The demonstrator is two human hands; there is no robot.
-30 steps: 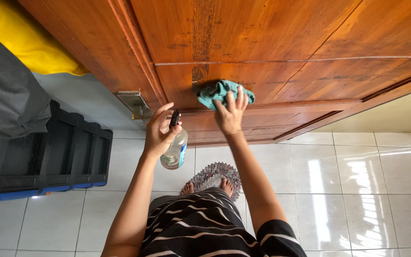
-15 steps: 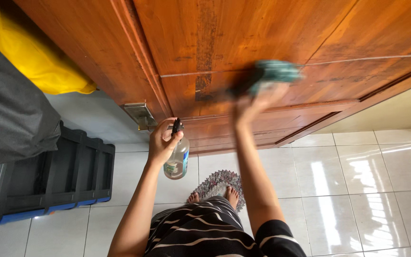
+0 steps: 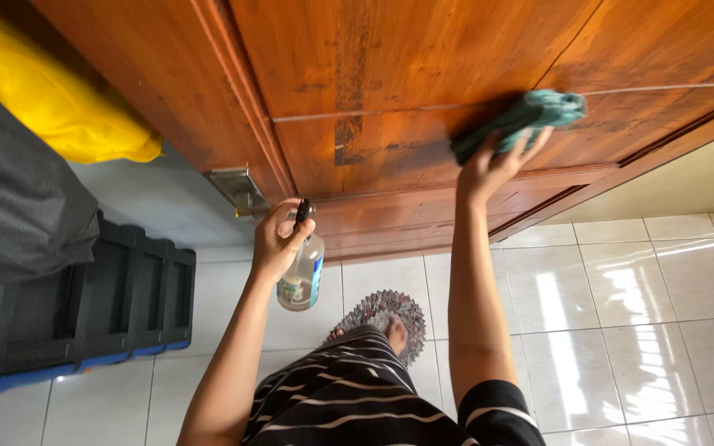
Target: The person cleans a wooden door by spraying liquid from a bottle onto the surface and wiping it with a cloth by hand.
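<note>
Right hand [image 3: 489, 169] raised, fingers spread flat; left hand [image 3: 277, 235] curled, arm bent.

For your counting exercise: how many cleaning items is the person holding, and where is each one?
2. A teal cloth is pressed against the wooden door by the right hand; a clear spray bottle hangs in the left hand, lower left.
</note>
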